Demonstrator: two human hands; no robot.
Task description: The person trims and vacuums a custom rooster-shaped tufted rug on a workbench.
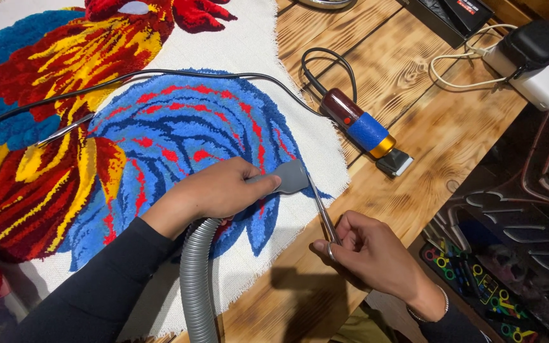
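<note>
From my remote seat I see only two arms and two bare hands. The left hand (214, 190) comes out of a long, close-fitting black sleeve (106, 279) that ends at the wrist and creases softly along the forearm. The right hand (370, 251) wears a thin silver bracelet (443, 305) around the wrist, with the edge of a second black sleeve (452, 329) just behind it. I see no gloves or rings.
</note>
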